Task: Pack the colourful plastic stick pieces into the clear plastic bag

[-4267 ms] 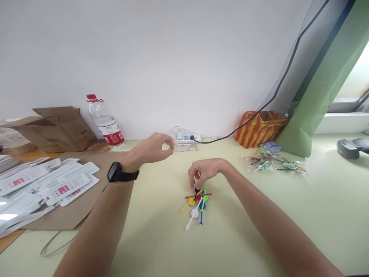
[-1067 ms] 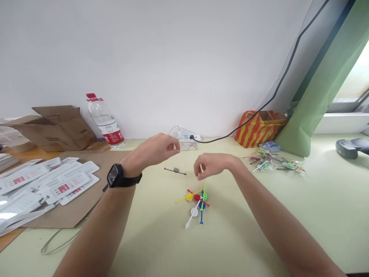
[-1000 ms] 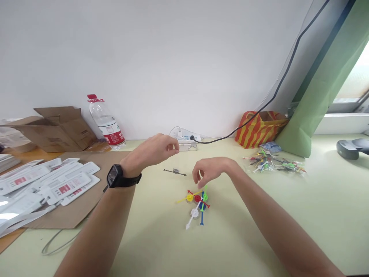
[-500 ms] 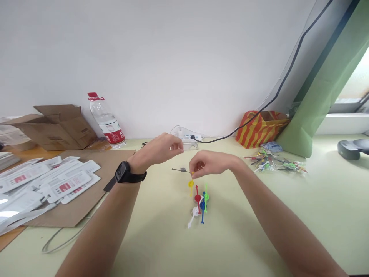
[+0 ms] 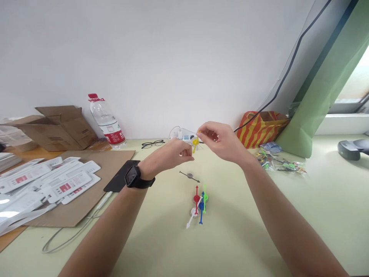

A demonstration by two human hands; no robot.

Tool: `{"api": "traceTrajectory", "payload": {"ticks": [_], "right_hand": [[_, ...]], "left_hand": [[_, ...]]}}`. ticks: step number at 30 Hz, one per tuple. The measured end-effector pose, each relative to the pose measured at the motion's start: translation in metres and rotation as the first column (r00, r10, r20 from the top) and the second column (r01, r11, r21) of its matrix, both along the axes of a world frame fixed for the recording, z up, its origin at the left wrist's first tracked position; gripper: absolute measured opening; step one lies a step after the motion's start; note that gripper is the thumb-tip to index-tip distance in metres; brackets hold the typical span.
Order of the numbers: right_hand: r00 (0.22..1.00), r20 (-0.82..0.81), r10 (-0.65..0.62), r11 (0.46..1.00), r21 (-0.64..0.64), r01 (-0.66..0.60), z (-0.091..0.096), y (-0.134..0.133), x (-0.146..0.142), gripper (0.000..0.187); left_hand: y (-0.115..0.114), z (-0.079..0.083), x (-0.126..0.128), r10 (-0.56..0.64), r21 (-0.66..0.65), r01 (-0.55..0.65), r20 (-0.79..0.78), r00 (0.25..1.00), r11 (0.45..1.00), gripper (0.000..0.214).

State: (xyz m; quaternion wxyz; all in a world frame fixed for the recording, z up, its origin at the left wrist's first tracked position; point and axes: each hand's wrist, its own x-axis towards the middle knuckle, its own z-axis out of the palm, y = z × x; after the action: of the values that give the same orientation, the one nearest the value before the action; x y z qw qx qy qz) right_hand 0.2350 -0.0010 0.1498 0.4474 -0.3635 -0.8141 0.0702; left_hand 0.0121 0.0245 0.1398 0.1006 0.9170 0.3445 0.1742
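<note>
My right hand (image 5: 220, 140) is raised and pinches the upper end of a yellow arrow spinner (image 5: 195, 142), which hangs from the fingertips. My left hand (image 5: 175, 154), with a black watch on the wrist, is just left of and below it. Its fingers are curled toward the thumb and nothing shows in them. The spinner's lower tip is close to the left fingertips; whether they touch I cannot tell. On the table, a black spinner (image 5: 190, 176) lies alone. Nearer me, red (image 5: 196, 199), white (image 5: 194, 212), blue (image 5: 202, 206) and green (image 5: 205, 197) spinners overlap.
Bagged spinners (image 5: 284, 163) lie at the right by a red-and-yellow bag (image 5: 253, 125). Glasses (image 5: 152, 144) and a power strip (image 5: 184, 134) are near the wall. At left are white packages (image 5: 69, 184) on cardboard, a phone (image 5: 121, 177), a bottle (image 5: 111, 127) and a carton (image 5: 63, 129).
My right hand has lifted the yellow spinner up and away from the group on the table. My left hand has shifted right and slightly down, uncovering the glasses and phone.
</note>
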Motion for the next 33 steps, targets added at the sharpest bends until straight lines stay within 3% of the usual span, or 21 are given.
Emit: {"api": "traceTrajectory", "payload": {"ticks": [5,8,12,17,20,23,24,26,28,29,33], "right_hand": [[0.946,0.318,-0.060,0.996,-0.039,0.076,-0.006,-0.004,-0.002,0.020],[0.898,0.440,0.010,0.993,-0.109,0.042,-0.009,-0.007,-0.002,0.022],[0.916,0.400,0.033,0.991,-0.135,0.023,-0.010,-0.005,-0.002,0.026],[0.957,0.264,-0.119,0.985,-0.088,0.147,-0.014,0.013,0.008,0.027],[0.925,0.352,-0.142,0.949,-0.217,0.229,-0.024,0.027,0.020,0.023],[0.841,0.534,0.092,0.827,-0.511,0.234,-0.038,0.039,0.029,0.014],[0.811,0.544,0.216,0.749,-0.625,0.220,-0.044,0.042,0.030,0.014],[0.772,0.439,0.460,0.544,-0.826,0.146,-0.056,0.046,0.028,0.023],[0.744,0.249,0.620,0.344,-0.939,0.028,-0.068,0.050,0.023,0.036],[0.728,0.175,0.663,0.280,-0.960,-0.025,-0.074,0.052,0.020,0.040],[0.683,0.080,0.726,0.202,-0.974,-0.101,-0.092,0.059,0.008,0.040]], "left_hand": [[-0.007,0.002,0.004,-0.015,0.030,0.015,-0.012,1.000,0.999,0.017],[-0.010,0.004,0.005,-0.060,0.035,0.062,-0.035,0.998,0.997,0.015],[-0.012,0.004,0.004,-0.060,0.014,0.060,-0.055,0.997,0.998,0.017],[-0.008,0.006,0.001,-0.038,0.029,0.039,-0.048,0.998,0.999,0.018],[-0.004,0.008,-0.003,0.047,0.089,-0.049,0.019,0.999,0.995,0.019],[-0.001,0.009,-0.006,0.114,0.104,-0.110,-0.027,0.993,0.988,0.018],[0.000,0.009,-0.006,0.136,0.119,-0.130,-0.041,0.990,0.984,0.018],[-0.001,0.009,-0.006,0.185,0.175,-0.177,-0.030,0.982,0.969,0.019],[-0.001,0.010,-0.007,0.204,0.202,-0.195,-0.027,0.979,0.960,0.019],[0.000,0.010,-0.007,0.201,0.189,-0.189,-0.049,0.978,0.964,0.018],[0.003,0.009,-0.011,0.233,0.168,-0.222,-0.050,0.971,0.960,0.018]]}}
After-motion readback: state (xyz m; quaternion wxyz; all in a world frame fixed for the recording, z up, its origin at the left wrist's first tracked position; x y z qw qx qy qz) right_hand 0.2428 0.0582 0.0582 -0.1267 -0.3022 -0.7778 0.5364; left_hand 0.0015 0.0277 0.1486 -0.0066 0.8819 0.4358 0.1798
